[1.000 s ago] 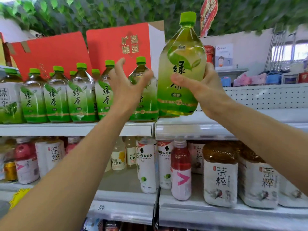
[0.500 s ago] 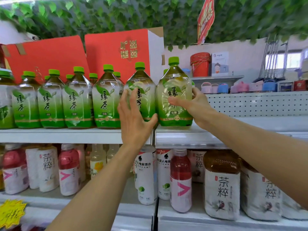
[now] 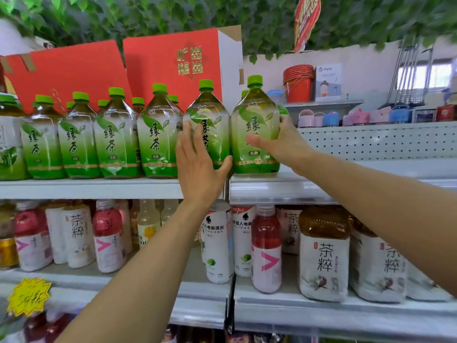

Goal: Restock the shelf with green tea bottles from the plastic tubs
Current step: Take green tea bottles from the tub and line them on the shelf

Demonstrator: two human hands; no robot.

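Note:
A row of large green tea bottles with green caps stands on the top shelf (image 3: 99, 188). The rightmost green tea bottle (image 3: 254, 125) stands upright on the shelf's right section, and my right hand (image 3: 279, 142) grips its right side, thumb across the label. My left hand (image 3: 200, 164) rests with straight fingers against the front of the neighbouring green tea bottle (image 3: 210, 120), thumb under its lower right edge. The plastic tubs are out of view.
Two red cartons (image 3: 173, 65) lean behind the tea row. The lower shelf (image 3: 321, 308) holds white-labelled tea jugs, pink drinks and slim white bottles. A perforated white panel (image 3: 378, 139) and free shelf space lie right of my right hand. A yellow price tag (image 3: 28, 297) hangs lower left.
A second ago my right hand held the bottle raised above the shelf; it has come down and stands beside the row. My left hand slid down the neighbouring bottle's front.

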